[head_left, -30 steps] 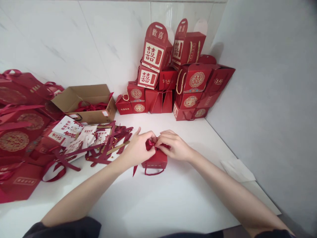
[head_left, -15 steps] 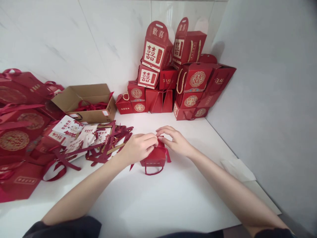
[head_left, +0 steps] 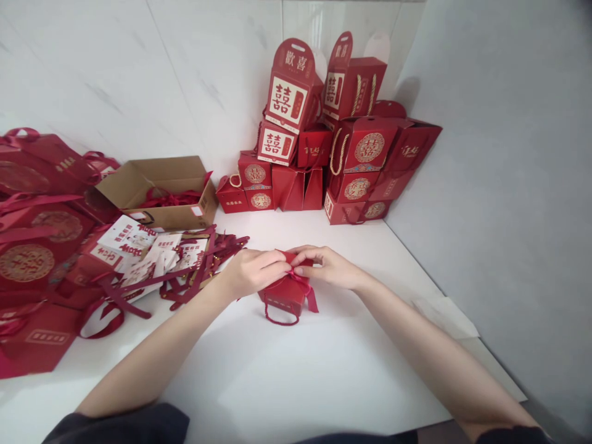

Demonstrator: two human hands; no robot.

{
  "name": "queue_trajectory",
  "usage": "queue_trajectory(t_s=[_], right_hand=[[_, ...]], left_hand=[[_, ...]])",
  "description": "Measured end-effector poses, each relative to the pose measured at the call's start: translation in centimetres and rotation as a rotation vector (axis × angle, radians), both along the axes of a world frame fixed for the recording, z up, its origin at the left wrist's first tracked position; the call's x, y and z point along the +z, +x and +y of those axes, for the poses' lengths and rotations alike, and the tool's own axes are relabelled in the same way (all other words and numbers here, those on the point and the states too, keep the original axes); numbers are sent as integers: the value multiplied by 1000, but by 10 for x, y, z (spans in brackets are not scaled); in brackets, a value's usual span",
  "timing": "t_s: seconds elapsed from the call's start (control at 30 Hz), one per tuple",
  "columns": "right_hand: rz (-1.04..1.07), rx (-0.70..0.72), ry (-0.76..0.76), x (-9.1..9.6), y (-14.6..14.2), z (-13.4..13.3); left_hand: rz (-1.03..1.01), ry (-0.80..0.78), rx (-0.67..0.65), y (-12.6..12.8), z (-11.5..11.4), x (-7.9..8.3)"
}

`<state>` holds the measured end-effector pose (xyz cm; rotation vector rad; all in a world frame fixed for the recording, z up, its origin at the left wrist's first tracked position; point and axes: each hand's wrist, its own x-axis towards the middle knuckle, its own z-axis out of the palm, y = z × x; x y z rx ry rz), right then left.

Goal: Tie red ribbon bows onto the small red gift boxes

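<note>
gripping left hand (head_left: 254,272), right hand (head_left: 326,267) on red box (head_left: 280,299), ribbons (head_left: 217,250) beside

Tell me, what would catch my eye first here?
A tall stack of red cardboard gift boxes printed with double-happiness symbols rises in the far corner. In the middle of the white counter, the left hand and right hand meet over a small red gift box wrapped with red ribbon. To the left lie red paper bags and loose dark-red ribbons.
</note>
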<state>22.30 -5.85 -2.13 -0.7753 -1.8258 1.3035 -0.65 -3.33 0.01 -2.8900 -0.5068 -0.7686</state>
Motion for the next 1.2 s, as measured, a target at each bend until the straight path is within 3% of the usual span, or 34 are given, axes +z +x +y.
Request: queue_trajectory(t_s=[0.17, 0.3, 0.5, 0.6, 0.9, 1.2], right_hand=[[79, 33, -102, -2, -1, 1], [49, -11, -66, 1, -2, -1], [24, 30, -92, 7, -3, -5], [18, 38, -96, 6, -3, -4], [-17, -2, -96, 7, -1, -4], [-162, -148, -179, 20, 6, -7]], left_hand=[[31, -80, -31, 1, -3, 3], [11, -240, 25, 4, -5, 8], [38, -463, 184, 2, -6, 40], [80, -570, 225, -1, -6, 49], [19, -983, 286, 3, -10, 40], [179, -1006, 381, -11, -3, 45]])
